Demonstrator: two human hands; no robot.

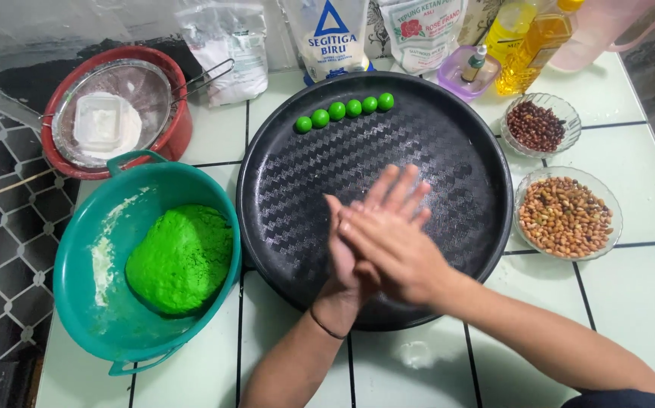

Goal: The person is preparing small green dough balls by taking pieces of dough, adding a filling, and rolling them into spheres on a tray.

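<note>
View from above of a white tiled counter (645, 302) with dark grout lines. Two bare hands meet over the near half of a large round black tray with a woven pattern (448, 143). The left hand (354, 242) lies underneath, palm up, with a thin dark band at the wrist. The right hand (388, 245) lies across it, palm down, its fingers (358, 227) straight and held together, pointing left. The left hand's fingers (399, 189) are stretched out and slightly fanned, showing past the right hand. The palms are pressed flat against each other; whether anything sits between them cannot be told.

At the far edge of the tray, well apart from the hands, a row of six small bright green dough balls (344, 112) lies in a slightly slanted line, each touching the next.

Left of the tray, touching its rim, stands a teal plastic bowl with handles (86, 302) holding a big lump of bright green dough (182, 258). Behind it is a red bowl (180, 132) with a metal sieve (146, 87) resting in it, holding white flour.

Right of the tray are two small glass bowls: the nearer with pale brown peanuts (565, 215), the farther with dark red beans (537, 125). Flour bags (331, 34) and a bottle of yellow oil (535, 45) stand along the back.
</note>
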